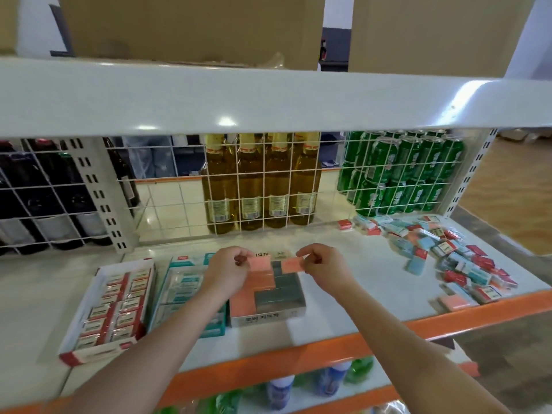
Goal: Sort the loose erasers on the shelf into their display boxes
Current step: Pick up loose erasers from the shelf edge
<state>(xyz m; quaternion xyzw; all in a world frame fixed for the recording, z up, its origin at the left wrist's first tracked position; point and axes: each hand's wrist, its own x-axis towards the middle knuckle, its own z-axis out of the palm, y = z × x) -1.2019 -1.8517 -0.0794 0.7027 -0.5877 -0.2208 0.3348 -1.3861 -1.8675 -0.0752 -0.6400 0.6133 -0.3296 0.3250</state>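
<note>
Pinching one pink eraser (pixel 259 262) each, left hand (pixel 227 270) and right hand (pixel 324 268), above grey display box (pixel 268 316).

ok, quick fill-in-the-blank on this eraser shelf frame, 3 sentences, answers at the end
Each hand, left hand and right hand, pinches one ____ eraser.
Both hands hover over the ____ of the three display boxes, the grey box.
The loose eraser pile lies to the ____ of the boxes.

Missing words: pink; rightmost; right
</note>
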